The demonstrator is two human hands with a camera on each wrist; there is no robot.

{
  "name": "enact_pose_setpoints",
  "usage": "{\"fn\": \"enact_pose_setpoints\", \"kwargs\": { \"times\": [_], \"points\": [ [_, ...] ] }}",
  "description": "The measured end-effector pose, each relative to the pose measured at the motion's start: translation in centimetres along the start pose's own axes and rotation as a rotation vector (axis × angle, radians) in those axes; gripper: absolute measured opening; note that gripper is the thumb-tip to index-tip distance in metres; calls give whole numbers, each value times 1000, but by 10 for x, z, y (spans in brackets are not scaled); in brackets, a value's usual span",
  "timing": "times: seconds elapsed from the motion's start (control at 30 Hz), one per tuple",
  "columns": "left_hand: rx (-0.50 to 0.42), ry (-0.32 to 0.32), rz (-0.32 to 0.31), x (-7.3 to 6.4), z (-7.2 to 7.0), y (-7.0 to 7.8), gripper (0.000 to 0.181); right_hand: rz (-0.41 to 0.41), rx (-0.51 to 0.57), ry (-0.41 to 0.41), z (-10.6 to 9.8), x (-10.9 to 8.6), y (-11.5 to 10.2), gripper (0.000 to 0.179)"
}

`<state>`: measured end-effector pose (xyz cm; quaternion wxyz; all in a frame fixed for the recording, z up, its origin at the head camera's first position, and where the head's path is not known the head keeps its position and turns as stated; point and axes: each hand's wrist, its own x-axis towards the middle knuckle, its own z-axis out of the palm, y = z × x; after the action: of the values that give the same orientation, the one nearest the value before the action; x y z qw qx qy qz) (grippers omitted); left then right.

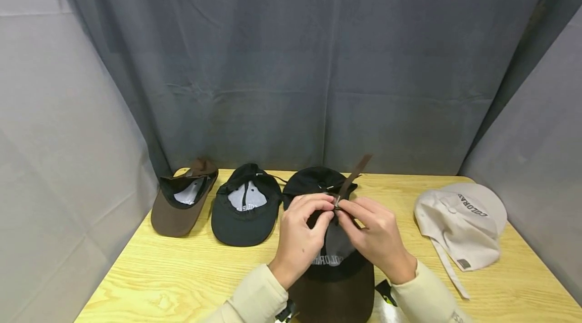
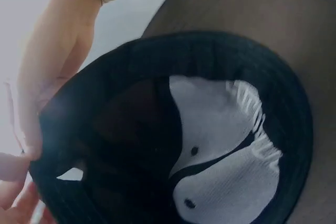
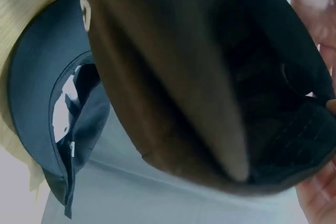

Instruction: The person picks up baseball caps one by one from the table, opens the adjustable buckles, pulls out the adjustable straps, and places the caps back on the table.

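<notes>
A brown cap [image 1: 336, 295] is held up with its brim toward me and its dark inside facing up. My left hand [image 1: 302, 242] pinches the back edge of this cap beside a small metal buckle [image 1: 337, 202]. From the other side, the thumb and fingertips of my right hand [image 1: 377, 234] pinch the back strap at the buckle. The strap's loose brown end [image 1: 356, 174] sticks up past the fingers. White lining panels [image 2: 215, 124] and a dark sweatband show inside the cap in the left wrist view. The fingers partly cover the buckle.
Behind the held cap lies a black cap [image 1: 316, 177]. Further left are another black cap [image 1: 234, 224] and a brown cap [image 1: 175, 217], both showing their insides. A beige cap [image 1: 473, 227] with a trailing strap lies at the right of the wooden table [image 1: 150, 282]. Grey curtains enclose the table.
</notes>
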<state>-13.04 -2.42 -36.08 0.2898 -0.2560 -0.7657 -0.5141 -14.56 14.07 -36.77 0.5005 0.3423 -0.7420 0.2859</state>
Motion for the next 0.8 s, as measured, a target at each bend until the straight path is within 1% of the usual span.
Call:
{"fn": "enact_pose_setpoints", "kwargs": {
  "times": [0.07, 0.17, 0.23, 0.3, 0.4, 0.5, 0.57, 0.67, 0.8],
  "points": [
    [45, -32, -18, -1, 0, 1, 14, 10, -4, 5, -1, -2, 2, 32],
    [62, -83, -51, -2, 0, 3, 21, 23, -6, 8, -2, -4, 4, 31],
    [59, -78, -50, -2, 1, 3, 20, 28, 3, 9, -2, -5, 5, 31],
    [67, -37, -17, -2, 2, 1, 15, 27, 9, 3, -3, -4, 4, 31],
    [97, 27, 71, 0, 4, -2, 9, 19, -12, -19, -6, -1, 1, 32],
    [147, 69, 166, 1, 4, -3, 9, 21, -31, -59, -10, 2, -2, 35],
    [181, 84, 222, 2, 4, -3, 10, 30, -39, -89, -13, 3, -3, 37],
    [205, 91, 254, 4, 4, -3, 12, 30, -51, -137, -16, 5, -4, 39],
    [226, 73, 273, 5, 3, -2, 12, 2, -67, -181, -19, 6, -4, 39]
  ]
}}
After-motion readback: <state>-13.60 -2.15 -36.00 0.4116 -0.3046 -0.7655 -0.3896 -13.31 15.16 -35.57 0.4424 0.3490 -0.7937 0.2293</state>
